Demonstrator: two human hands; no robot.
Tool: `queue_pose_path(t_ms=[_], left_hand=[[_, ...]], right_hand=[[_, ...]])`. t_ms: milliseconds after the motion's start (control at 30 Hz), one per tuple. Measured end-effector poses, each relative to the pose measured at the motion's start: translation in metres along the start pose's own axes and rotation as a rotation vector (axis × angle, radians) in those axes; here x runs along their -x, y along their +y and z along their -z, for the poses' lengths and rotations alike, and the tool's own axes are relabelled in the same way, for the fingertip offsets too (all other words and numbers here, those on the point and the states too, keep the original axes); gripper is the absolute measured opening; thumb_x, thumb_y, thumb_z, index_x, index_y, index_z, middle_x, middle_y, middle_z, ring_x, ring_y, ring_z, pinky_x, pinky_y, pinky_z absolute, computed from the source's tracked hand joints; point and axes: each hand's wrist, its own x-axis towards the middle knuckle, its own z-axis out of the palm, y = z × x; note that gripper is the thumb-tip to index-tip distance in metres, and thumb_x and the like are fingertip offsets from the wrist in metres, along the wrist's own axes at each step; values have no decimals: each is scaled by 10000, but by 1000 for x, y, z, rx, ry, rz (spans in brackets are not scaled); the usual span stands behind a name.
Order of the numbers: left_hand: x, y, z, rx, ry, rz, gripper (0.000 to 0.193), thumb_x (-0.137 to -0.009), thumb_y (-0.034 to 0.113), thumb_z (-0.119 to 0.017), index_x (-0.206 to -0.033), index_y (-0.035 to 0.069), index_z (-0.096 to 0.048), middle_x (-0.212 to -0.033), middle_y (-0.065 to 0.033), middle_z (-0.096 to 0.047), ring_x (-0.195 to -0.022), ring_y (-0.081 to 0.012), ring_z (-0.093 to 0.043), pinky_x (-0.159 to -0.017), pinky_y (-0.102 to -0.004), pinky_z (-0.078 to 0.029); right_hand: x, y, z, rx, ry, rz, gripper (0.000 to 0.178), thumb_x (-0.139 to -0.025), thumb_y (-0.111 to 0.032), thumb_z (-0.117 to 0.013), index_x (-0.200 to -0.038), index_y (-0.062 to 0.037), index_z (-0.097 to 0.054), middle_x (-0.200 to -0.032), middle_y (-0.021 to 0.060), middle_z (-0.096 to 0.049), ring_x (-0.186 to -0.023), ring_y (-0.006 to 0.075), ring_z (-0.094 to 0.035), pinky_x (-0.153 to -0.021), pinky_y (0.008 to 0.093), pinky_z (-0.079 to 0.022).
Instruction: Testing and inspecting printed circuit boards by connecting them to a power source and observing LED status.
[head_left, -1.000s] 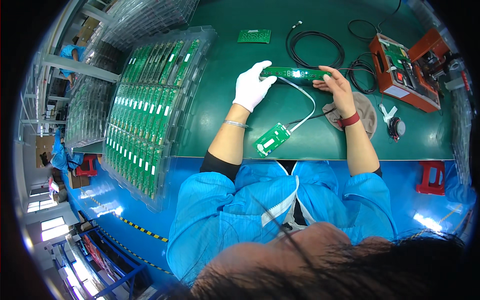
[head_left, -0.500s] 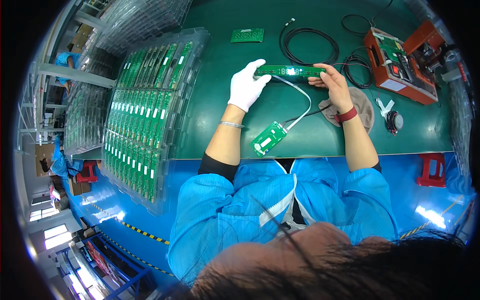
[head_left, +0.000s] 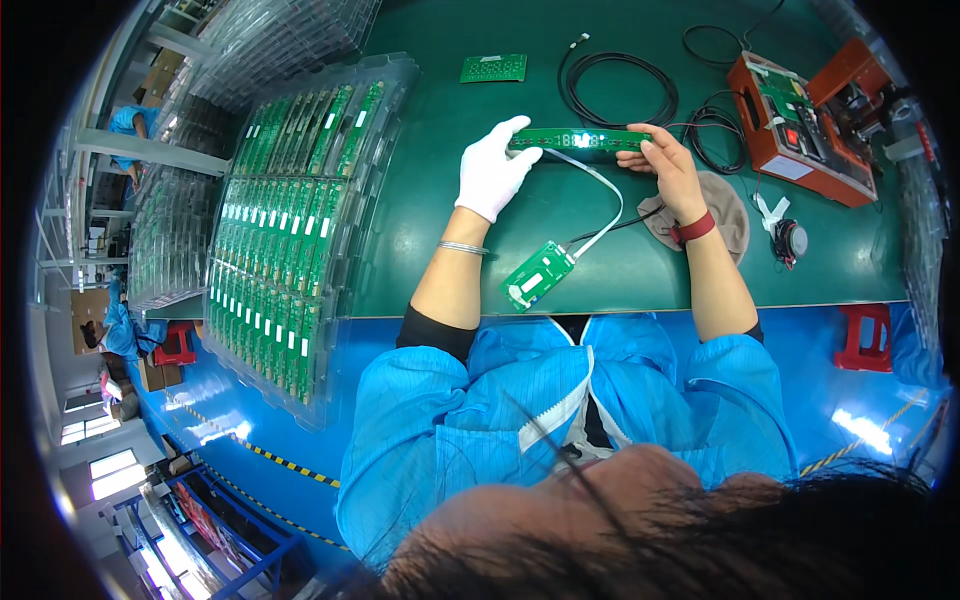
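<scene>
A long, narrow green circuit board [head_left: 550,139] with a lit digit display spans the gap between my hands, raised over the table. My left hand [head_left: 493,172], in a white glove, pinches its left end. At the other end, the bare fingers of my right hand [head_left: 668,165] grip the board between thumb and fingers. From its lower edge a white ribbon cable [head_left: 612,196] curves down to a smaller green circuit board [head_left: 538,278], which lies at the table's near edge. A black cable also joins that smaller board.
Left stands a clear plastic tray [head_left: 345,215] filled with rows of green boards. Another green board [head_left: 493,68] lies at the back, beside a coiled black cable [head_left: 622,95]. To the right are an orange box [head_left: 800,135], a brownish cloth cap [head_left: 728,215] and a small speaker [head_left: 790,240].
Almost nothing differs. The right end of the held board sits very slightly higher now, and both hands keep their grip.
</scene>
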Motion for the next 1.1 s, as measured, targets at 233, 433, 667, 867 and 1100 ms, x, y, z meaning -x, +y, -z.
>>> queue_pose_path(t_ms=[233, 433, 667, 867, 1100], left_hand=[[1, -5, 0, -4, 12, -12, 454, -782, 83, -713, -1225, 44, -619, -789, -54, -653, -613, -105, -563, -605, -219, -472], [-1, -4, -4, -50, 24, -41, 433, -761, 147, -710, -1184, 81, -645, -856, -78, -705, -652, -165, -641, -666, -272, -516], [3, 2, -10, -178, 24, -134, 426, -764, 132, -720, -1176, 62, -633, -855, -64, -691, -625, -150, -603, -630, -258, -498], [6, -1, -11, -222, -14, -88, 441, -764, 219, -710, -1187, 118, -637, -871, -58, -704, -659, -182, -647, -651, -282, -507], [5, -1, -9, -330, -9, -57, 472, -754, 210, -733, -1198, 86, -630, -1022, -87, -673, -797, -185, -632, -754, -289, -500]], right_hand=[[0, -4, -3, -29, -1, -18, 309, -977, -92, -455, -1265, -18, -539, -933, 138, -695, -839, 180, -679, -787, 237, -514], [0, 3, -7, 80, 66, 60, 329, -957, -95, -541, -1277, -19, -534, -890, 120, -670, -827, 179, -673, -799, 247, -531], [1, -6, -12, 132, 190, 37, 307, -884, -53, -648, -1178, -19, -566, -834, 90, -646, -746, 145, -643, -717, 229, -533], [-2, 4, -10, 116, 220, 33, 256, -846, -31, -684, -1078, -14, -578, -812, 76, -639, -696, 126, -620, -652, 221, -532], [0, 2, -13, 4, 185, 38, 175, -915, -82, -621, -1065, -5, -574, -796, 88, -634, -697, 144, -638, -652, 229, -535]])
